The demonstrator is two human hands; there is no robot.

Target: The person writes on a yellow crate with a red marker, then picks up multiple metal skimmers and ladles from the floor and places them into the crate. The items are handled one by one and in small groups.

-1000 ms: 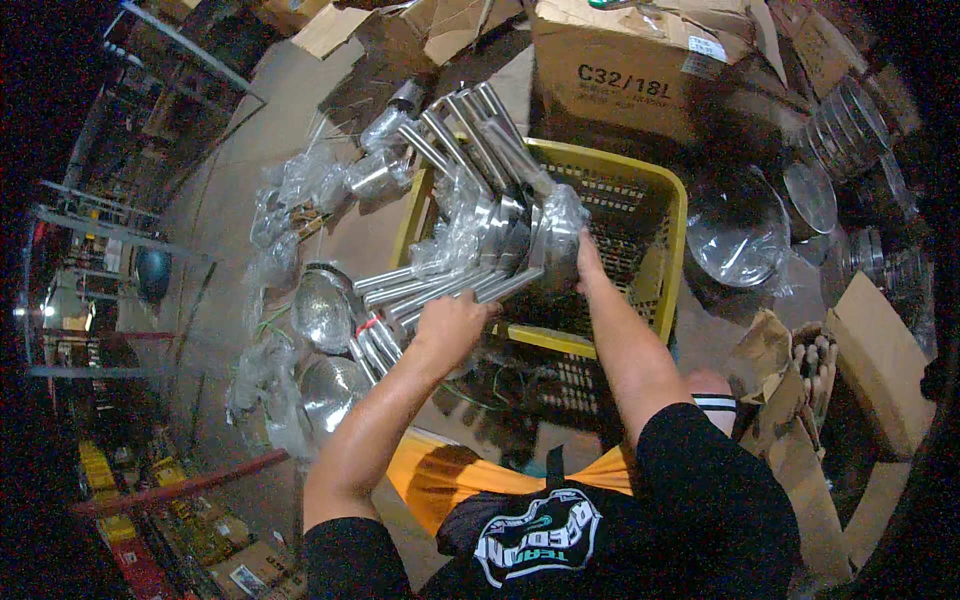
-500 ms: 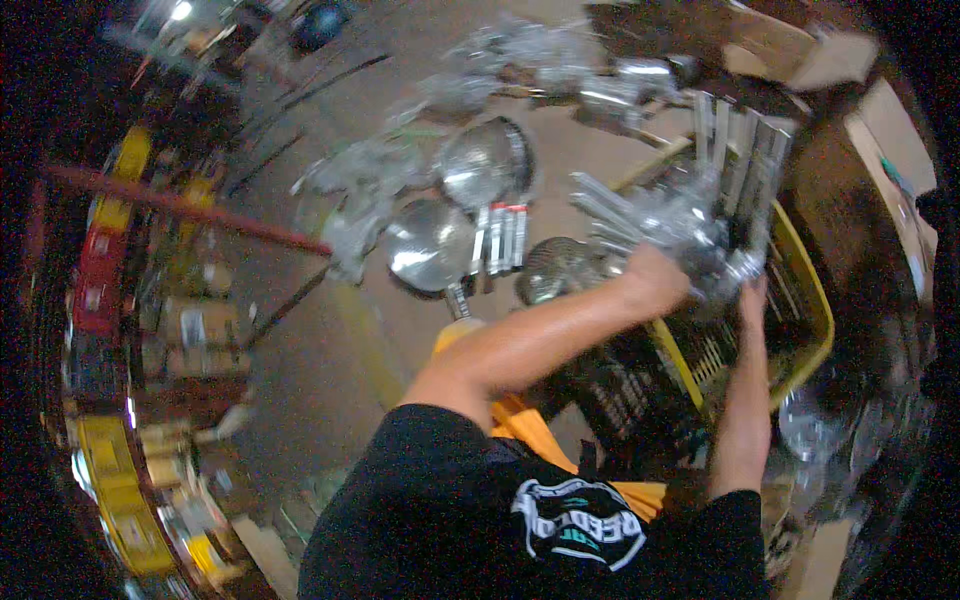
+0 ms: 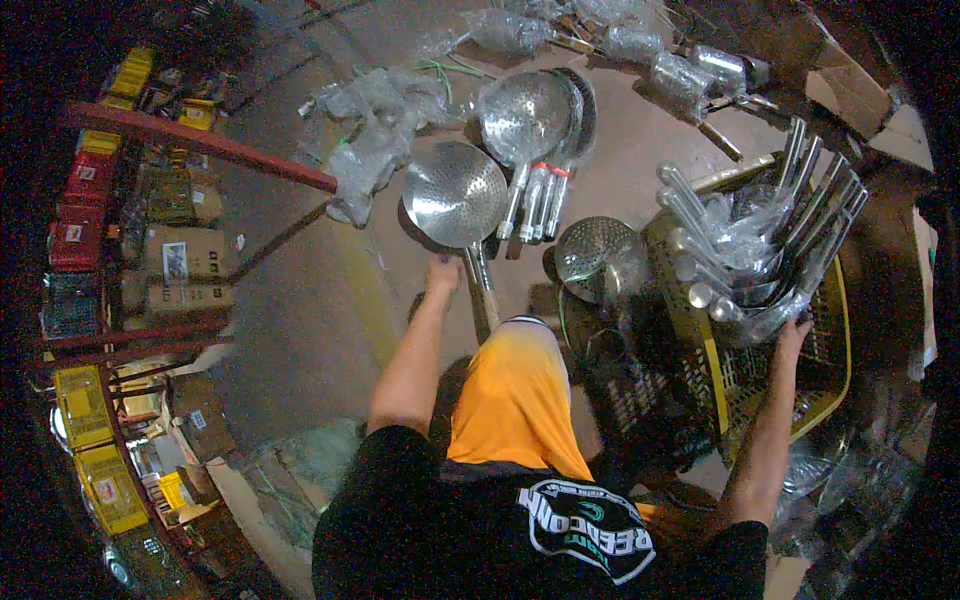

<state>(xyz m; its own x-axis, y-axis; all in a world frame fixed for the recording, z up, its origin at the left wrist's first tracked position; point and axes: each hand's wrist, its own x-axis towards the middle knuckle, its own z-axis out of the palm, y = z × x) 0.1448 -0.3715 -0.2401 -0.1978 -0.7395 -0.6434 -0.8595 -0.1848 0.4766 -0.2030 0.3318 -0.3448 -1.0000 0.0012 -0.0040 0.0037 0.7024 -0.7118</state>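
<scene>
My left hand [image 3: 443, 275] reaches to the lower rim of a large perforated metal skimmer [image 3: 455, 192] lying on the floor, beside where its handle [image 3: 482, 285] begins. The fingertips are hidden at the rim, so I cannot see whether they grip. At the right, my right hand [image 3: 795, 335] is closed on the lower end of a plastic-wrapped bundle of metal ladles [image 3: 745, 245], their tube handles fanning out on both sides. The bundle rests over a yellow-rimmed plastic basket [image 3: 846, 360].
More skimmers [image 3: 525, 115] lie stacked beyond, red marks on their handles. A smaller strainer [image 3: 597, 258] is beside the basket. Crumpled plastic [image 3: 385, 115], wrapped metal pots [image 3: 685, 80] and cardboard [image 3: 850, 90] lie around. A red bar [image 3: 200, 145] juts in from shelving at left.
My left hand has left the ladle bundle and swung left to the large skimmer. My right hand stays at the bundle. The view has shifted and become sharper.
</scene>
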